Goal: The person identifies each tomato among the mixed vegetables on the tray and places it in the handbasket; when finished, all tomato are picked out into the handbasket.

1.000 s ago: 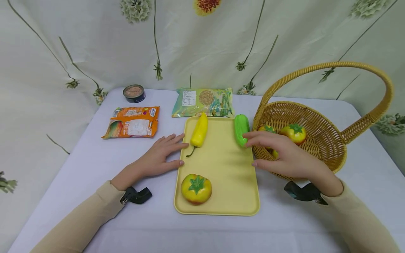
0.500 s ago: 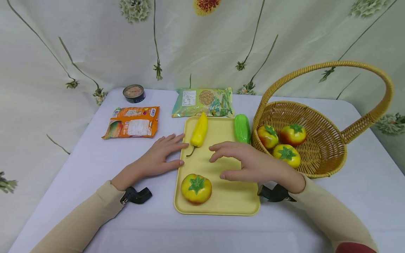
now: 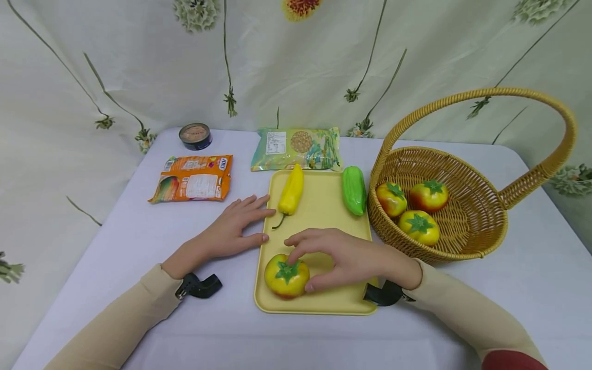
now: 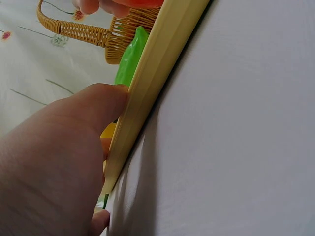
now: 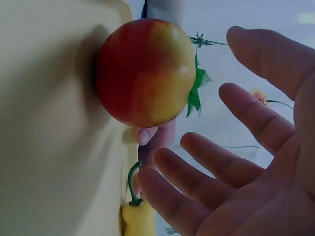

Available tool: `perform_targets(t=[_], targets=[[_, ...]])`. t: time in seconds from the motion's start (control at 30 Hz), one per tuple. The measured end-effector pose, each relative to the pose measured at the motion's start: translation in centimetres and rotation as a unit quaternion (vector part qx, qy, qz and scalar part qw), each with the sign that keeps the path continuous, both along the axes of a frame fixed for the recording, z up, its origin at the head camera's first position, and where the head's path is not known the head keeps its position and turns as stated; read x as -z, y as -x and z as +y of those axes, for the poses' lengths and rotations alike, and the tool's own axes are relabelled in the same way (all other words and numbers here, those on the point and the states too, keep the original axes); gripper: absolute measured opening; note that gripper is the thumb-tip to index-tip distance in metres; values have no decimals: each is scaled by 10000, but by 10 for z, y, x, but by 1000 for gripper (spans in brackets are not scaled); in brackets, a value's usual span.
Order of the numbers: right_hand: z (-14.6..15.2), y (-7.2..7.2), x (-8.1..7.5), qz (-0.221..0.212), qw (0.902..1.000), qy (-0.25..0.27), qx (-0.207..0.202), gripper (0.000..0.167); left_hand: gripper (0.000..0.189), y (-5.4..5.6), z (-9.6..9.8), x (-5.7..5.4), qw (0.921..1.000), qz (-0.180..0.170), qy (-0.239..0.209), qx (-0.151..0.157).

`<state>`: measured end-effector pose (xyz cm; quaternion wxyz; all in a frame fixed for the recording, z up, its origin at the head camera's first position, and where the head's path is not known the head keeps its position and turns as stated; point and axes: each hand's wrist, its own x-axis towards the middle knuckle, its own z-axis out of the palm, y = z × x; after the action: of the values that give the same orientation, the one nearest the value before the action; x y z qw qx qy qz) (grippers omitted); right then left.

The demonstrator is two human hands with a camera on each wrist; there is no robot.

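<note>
A yellow-and-red toy tomato point(image 3: 285, 280) with a green leafy top sits on the near left part of the yellow tray point(image 3: 339, 303). My right hand point(image 3: 351, 257) hovers just above and beside it. In the right wrist view, the fingers point(image 5: 197, 184) are spread, with a gap between them and the tomato point(image 5: 145, 73). My left hand point(image 3: 231, 231) lies flat on the table, thumb and fingertips touching the tray's left edge point(image 4: 142, 93). A yellow pepper point(image 3: 292, 192) and a green cucumber-like vegetable point(image 3: 353, 191) lie on the tray's far half.
A wicker basket point(image 3: 467, 226) with a tall handle stands at the right, holding three similar tomatoes point(image 3: 428, 196). Behind the tray lies a green food packet point(image 3: 300, 149). An orange packet point(image 3: 194, 180) and a small round can point(image 3: 196, 136) sit at the back left.
My right hand has moved left and nearer, from the basket's side across the tray to the tomato. The left hand has stayed put.
</note>
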<state>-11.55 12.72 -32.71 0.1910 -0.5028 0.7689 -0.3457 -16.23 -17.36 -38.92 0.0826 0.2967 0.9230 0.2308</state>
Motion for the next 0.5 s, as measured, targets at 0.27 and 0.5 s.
perform_targets(t=[0.27, 0.5], targets=[[-6, -2, 12, -194, 9998, 15, -96, 36, 62, 0, -1, 1, 10000, 33, -23, 32], [-9, -2, 16, -152, 9998, 6, -144, 35, 61, -1, 0, 0, 10000, 45, -58, 32]])
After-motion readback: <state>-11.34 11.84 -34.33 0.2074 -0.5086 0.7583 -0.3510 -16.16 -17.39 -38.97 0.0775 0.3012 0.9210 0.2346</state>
